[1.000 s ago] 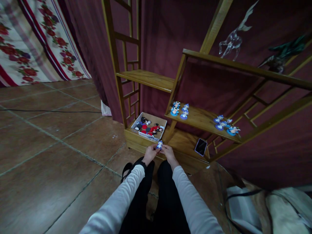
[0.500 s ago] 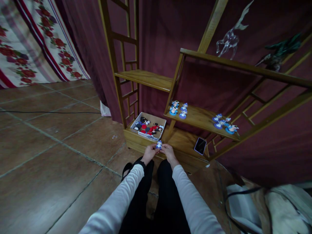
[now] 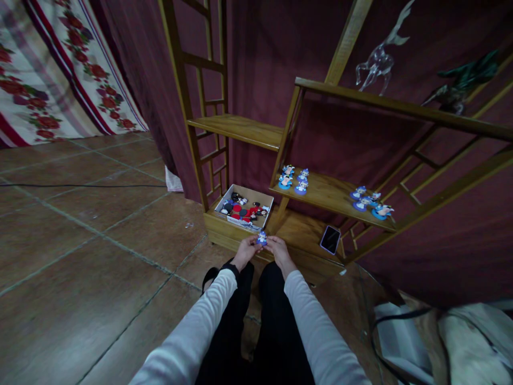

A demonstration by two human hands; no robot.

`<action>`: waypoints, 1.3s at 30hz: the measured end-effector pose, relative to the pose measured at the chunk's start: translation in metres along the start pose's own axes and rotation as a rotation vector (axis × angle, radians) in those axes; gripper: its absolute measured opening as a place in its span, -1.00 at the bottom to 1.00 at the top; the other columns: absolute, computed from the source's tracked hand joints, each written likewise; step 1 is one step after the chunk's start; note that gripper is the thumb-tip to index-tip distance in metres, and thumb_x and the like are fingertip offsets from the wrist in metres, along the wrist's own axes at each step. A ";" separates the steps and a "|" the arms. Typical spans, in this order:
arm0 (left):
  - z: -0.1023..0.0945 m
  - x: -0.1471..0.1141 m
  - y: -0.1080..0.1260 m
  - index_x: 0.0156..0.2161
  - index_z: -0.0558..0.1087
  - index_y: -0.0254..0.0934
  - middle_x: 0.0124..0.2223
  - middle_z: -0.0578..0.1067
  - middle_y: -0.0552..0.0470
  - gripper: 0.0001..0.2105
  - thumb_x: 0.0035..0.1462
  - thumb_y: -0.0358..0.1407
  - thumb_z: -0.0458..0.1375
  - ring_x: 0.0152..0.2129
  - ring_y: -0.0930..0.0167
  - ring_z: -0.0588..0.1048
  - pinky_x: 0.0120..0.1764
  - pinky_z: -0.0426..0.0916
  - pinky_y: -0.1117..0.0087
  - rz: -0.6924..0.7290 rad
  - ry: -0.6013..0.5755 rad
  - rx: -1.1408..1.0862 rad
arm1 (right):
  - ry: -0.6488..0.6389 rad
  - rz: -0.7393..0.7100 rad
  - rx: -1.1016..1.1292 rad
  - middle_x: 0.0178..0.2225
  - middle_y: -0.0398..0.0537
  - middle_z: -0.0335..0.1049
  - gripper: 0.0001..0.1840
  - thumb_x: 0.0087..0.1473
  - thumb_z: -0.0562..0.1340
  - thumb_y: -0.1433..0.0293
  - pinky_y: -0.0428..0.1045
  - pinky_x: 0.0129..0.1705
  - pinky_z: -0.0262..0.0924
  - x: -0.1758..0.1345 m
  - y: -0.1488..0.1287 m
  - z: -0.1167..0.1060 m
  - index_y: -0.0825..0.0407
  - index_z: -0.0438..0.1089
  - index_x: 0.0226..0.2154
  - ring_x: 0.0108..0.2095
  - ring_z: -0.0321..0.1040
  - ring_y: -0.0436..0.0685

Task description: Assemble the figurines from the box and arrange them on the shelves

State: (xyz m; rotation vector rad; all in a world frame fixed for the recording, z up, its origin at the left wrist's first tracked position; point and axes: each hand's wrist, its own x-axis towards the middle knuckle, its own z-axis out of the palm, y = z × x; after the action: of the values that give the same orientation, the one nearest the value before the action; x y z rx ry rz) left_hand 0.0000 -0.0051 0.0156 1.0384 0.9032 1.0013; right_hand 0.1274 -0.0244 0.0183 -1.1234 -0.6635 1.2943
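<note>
Between my two hands is a small purple and white figurine [image 3: 262, 238], upright on a purple base. My left hand [image 3: 246, 252] pinches it from the left, and my right hand [image 3: 279, 251] grips its right side. Just beyond them, a shallow cardboard box [image 3: 266, 199] holds several figurines and bases in red, black and white. On the middle wooden shelf [image 3: 326, 193], figurines of a similar kind stand in two clusters: a left group [image 3: 302, 186] and a right group [image 3: 363, 203], in blue, purple and white.
A phone [image 3: 330, 239] lies on the low shelf at the right. Above, a clear horse ornament [image 3: 375, 67] and a dark green ornament [image 3: 460, 83] stand on the upper shelf. Bags [image 3: 468, 342] rest on the floor at lower right. A cable [image 3: 84, 185] crosses the tiles.
Both hands stay on the figurine in front of the box. The view has shifted very slightly; nothing else has visibly moved.
</note>
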 end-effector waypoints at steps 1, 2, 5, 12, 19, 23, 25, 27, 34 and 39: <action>0.000 0.000 0.001 -0.28 0.46 -0.39 -0.53 0.48 0.04 -0.70 -0.24 -0.39 0.31 -0.60 0.50 0.43 -0.52 0.28 0.52 -0.001 -0.005 -0.012 | -0.007 0.002 0.004 -0.54 -0.14 0.41 -0.76 -0.37 0.37 0.33 -0.02 -0.30 0.30 -0.001 -0.001 0.000 0.09 0.39 -0.56 -0.48 0.36 0.01; 0.000 0.000 0.001 -0.28 0.46 -0.40 -0.52 0.49 0.04 -0.69 -0.24 -0.39 0.32 -0.59 0.50 0.43 -0.52 0.28 0.51 0.000 -0.009 -0.021 | -0.014 0.004 0.006 -0.54 -0.14 0.41 -0.76 -0.38 0.38 0.34 -0.02 -0.30 0.29 -0.001 -0.002 0.000 0.09 0.39 -0.55 -0.48 0.36 0.01; 0.000 0.000 0.003 -0.27 0.46 -0.40 -0.51 0.49 0.03 -0.69 -0.23 -0.38 0.31 -0.59 0.50 0.43 -0.51 0.29 0.51 -0.005 -0.004 -0.039 | -0.036 -0.001 0.013 -0.54 -0.15 0.41 -0.74 -0.40 0.39 0.35 -0.03 -0.31 0.28 -0.002 -0.003 0.000 0.09 0.39 -0.53 -0.50 0.35 -0.01; 0.001 -0.001 0.004 -0.30 0.48 -0.40 -0.54 0.48 0.03 -0.75 -0.15 -0.33 0.26 -0.62 0.52 0.40 -0.54 0.25 0.53 -0.041 0.036 -0.021 | -0.046 -0.008 0.018 -0.52 -0.15 0.43 -0.71 -0.42 0.40 0.36 -0.01 -0.28 0.28 -0.004 -0.004 0.002 0.09 0.38 -0.53 -0.49 0.38 0.01; 0.002 -0.005 0.010 -0.29 0.50 -0.40 -0.53 0.47 0.05 -0.72 -0.20 -0.33 0.28 -0.62 0.53 0.37 -0.54 0.20 0.53 -0.014 -0.014 0.011 | 0.012 0.000 -0.032 -0.55 -0.19 0.41 -0.76 -0.39 0.36 0.33 -0.03 -0.31 0.29 -0.001 -0.001 0.004 0.08 0.36 -0.56 -0.51 0.36 -0.01; 0.002 -0.007 0.012 -0.29 0.50 -0.40 -0.60 0.42 0.10 -0.69 -0.25 -0.35 0.30 -0.64 0.54 0.35 -0.54 0.18 0.53 0.017 -0.019 0.045 | 0.014 0.009 -0.051 -0.55 -0.18 0.41 -0.75 -0.40 0.36 0.33 -0.04 -0.32 0.29 -0.001 -0.001 0.004 0.08 0.35 -0.57 -0.49 0.37 0.00; 0.002 -0.008 0.012 -0.31 0.49 -0.39 -0.61 0.41 0.11 -0.70 -0.27 -0.35 0.30 -0.65 0.54 0.34 -0.55 0.18 0.53 0.028 -0.006 0.045 | 0.007 0.011 -0.060 -0.55 -0.17 0.41 -0.75 -0.39 0.36 0.32 -0.03 -0.32 0.29 -0.001 -0.001 0.004 0.07 0.34 -0.57 -0.49 0.37 0.01; 0.003 -0.008 0.012 -0.34 0.48 -0.39 -0.62 0.40 0.12 -0.71 -0.29 -0.34 0.31 -0.67 0.55 0.33 -0.56 0.18 0.52 0.034 0.010 0.045 | 0.005 0.009 -0.062 -0.55 -0.18 0.41 -0.76 -0.38 0.35 0.32 -0.02 -0.33 0.29 -0.001 -0.001 0.004 0.07 0.34 -0.57 -0.50 0.37 0.01; 0.002 -0.006 0.008 -0.38 0.44 -0.38 -0.65 0.38 0.15 -0.70 -0.32 -0.33 0.34 -0.71 0.56 0.31 -0.58 0.19 0.52 0.054 0.022 0.065 | 0.013 0.010 -0.059 -0.58 -0.19 0.40 -0.79 -0.40 0.34 0.36 -0.01 -0.33 0.30 0.001 0.001 0.002 0.07 0.32 -0.61 -0.50 0.36 0.01; 0.000 -0.001 0.002 -0.34 0.45 -0.38 -0.65 0.37 0.16 -0.71 -0.27 -0.34 0.30 -0.71 0.55 0.31 -0.57 0.18 0.52 0.062 0.030 0.091 | 0.000 0.017 -0.027 -0.59 -0.20 0.39 -0.79 -0.39 0.34 0.36 -0.01 -0.32 0.30 0.001 0.000 0.002 0.07 0.34 -0.59 -0.52 0.35 -0.01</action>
State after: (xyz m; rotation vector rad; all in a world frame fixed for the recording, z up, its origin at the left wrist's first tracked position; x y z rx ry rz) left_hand -0.0010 -0.0056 0.0181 1.1363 0.9528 1.0373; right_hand 0.1259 -0.0225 0.0189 -1.1534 -0.6748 1.3029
